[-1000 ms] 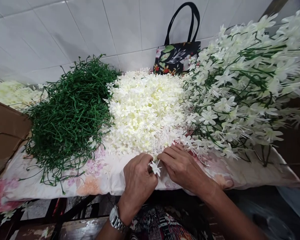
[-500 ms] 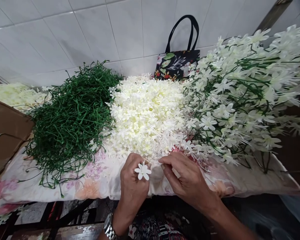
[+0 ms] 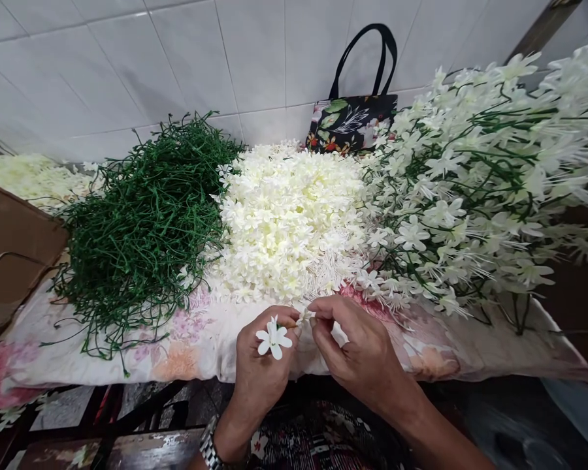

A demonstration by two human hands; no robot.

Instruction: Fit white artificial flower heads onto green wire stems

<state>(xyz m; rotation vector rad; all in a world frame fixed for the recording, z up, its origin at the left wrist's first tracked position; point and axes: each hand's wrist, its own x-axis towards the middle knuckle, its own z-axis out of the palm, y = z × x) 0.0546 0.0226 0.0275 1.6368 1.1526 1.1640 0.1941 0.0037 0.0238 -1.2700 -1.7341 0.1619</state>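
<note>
My left hand (image 3: 264,356) is closed, with a white artificial flower (image 3: 274,338) showing at its knuckles; most of the stem is hidden in the fist. Opposite it, my right hand (image 3: 355,336) pinches a small white blossom (image 3: 304,317) between thumb and forefinger, close to the left fingertips. Whether the blossom also touches the left fingers, I cannot tell. Just beyond both hands spreads a heap of loose white blossoms (image 3: 289,222), with thin white stamens (image 3: 330,267) at its near right edge.
To the left lies a tangled pile of green plastic stems (image 3: 137,228), beside a cardboard box (image 3: 17,248). Assembled white flower sprays (image 3: 451,196) crowd the right side. A black floral bag (image 3: 353,121) stands against the tiled wall (image 3: 186,59). Floral cloth (image 3: 196,352) covers the table.
My hands have drawn closer together, and a small white blossom now shows at the right fingertips. The flower in my left hand has tilted and shifted slightly left.
</note>
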